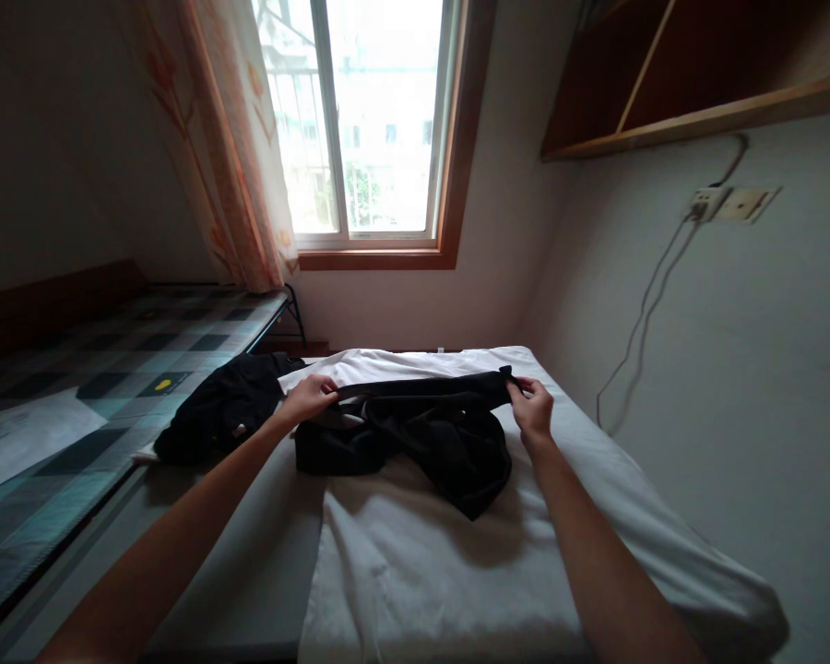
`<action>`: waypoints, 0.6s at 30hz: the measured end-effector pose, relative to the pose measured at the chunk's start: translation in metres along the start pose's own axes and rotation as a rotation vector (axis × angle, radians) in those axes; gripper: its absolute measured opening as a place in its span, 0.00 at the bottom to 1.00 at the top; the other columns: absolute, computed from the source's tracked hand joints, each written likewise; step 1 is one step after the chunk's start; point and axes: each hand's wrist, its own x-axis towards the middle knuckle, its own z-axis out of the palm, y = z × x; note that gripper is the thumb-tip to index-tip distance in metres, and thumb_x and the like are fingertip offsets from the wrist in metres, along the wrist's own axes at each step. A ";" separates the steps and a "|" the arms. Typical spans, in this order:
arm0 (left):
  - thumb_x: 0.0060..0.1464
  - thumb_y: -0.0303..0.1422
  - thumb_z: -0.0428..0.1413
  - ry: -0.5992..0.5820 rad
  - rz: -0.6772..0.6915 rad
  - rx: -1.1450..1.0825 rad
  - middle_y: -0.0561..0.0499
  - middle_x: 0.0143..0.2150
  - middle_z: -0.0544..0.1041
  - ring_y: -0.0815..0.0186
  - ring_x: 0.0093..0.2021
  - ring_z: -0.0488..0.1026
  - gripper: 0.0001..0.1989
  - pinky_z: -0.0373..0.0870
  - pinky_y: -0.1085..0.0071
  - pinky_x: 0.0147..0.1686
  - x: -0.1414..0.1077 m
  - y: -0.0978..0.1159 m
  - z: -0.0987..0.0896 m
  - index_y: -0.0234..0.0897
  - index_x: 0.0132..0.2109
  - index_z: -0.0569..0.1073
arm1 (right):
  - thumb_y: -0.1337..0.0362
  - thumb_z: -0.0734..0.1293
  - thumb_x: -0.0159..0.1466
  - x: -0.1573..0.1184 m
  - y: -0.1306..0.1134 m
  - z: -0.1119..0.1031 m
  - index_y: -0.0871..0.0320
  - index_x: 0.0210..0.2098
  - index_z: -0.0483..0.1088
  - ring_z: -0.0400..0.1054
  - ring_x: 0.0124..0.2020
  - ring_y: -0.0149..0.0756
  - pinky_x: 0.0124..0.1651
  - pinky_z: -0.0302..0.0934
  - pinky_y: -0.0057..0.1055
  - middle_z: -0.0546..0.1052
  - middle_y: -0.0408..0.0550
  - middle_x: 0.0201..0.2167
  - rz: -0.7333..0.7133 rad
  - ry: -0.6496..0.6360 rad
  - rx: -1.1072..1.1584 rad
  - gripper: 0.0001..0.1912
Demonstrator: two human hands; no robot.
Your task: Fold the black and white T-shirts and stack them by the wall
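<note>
A black garment (449,433) is stretched by its upper edge between my two hands; that edge looks like a waistband, but the garment's kind is unclear. My left hand (310,398) pinches the left end of the edge. At the right end, my right hand (529,406) grips the cloth between thumb and fingers, and a small black tip sticks up above it. Below the taut edge the fabric hangs in loose folds over the white sheet (401,572). Left of my left hand lies a heap of black clothing (228,406).
A checked mattress (200,323) on a metal frame stands at the left, with a paper sheet (34,433) on it. Ahead are a window (380,120) and a flowered curtain (228,138). A cable hangs from a wall socket (706,203) at right, under a wooden shelf (664,124).
</note>
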 end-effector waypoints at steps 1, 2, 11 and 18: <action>0.42 0.40 0.55 0.002 0.002 -0.007 0.50 0.27 0.79 0.60 0.31 0.75 0.12 0.67 0.70 0.32 0.001 -0.002 -0.003 0.37 0.29 0.78 | 0.42 0.72 0.45 0.000 0.001 0.000 0.58 0.27 0.69 0.68 0.31 0.38 0.37 0.64 0.38 0.75 0.50 0.28 0.009 0.006 -0.016 0.25; 0.43 0.39 0.55 0.020 0.008 -0.011 0.49 0.28 0.79 0.59 0.32 0.75 0.12 0.68 0.69 0.33 0.001 -0.004 -0.007 0.37 0.30 0.78 | 0.41 0.72 0.44 0.000 0.001 -0.001 0.57 0.27 0.69 0.67 0.29 0.38 0.35 0.64 0.37 0.74 0.48 0.26 0.027 0.004 -0.028 0.26; 0.53 0.32 0.52 0.372 -0.106 0.374 0.44 0.46 0.76 0.53 0.47 0.73 0.15 0.67 0.62 0.44 -0.006 0.006 -0.034 0.42 0.47 0.77 | 0.36 0.74 0.39 -0.026 -0.020 0.016 0.57 0.29 0.67 0.66 0.29 0.34 0.35 0.64 0.34 0.71 0.43 0.26 0.013 -0.289 0.130 0.33; 0.55 0.35 0.54 0.223 0.213 0.304 0.42 0.54 0.72 0.51 0.57 0.67 0.14 0.60 0.52 0.55 -0.002 0.044 0.009 0.40 0.48 0.75 | 0.35 0.70 0.46 -0.037 -0.026 0.019 0.56 0.29 0.65 0.61 0.24 0.31 0.27 0.58 0.29 0.67 0.40 0.22 -0.041 -0.315 0.030 0.30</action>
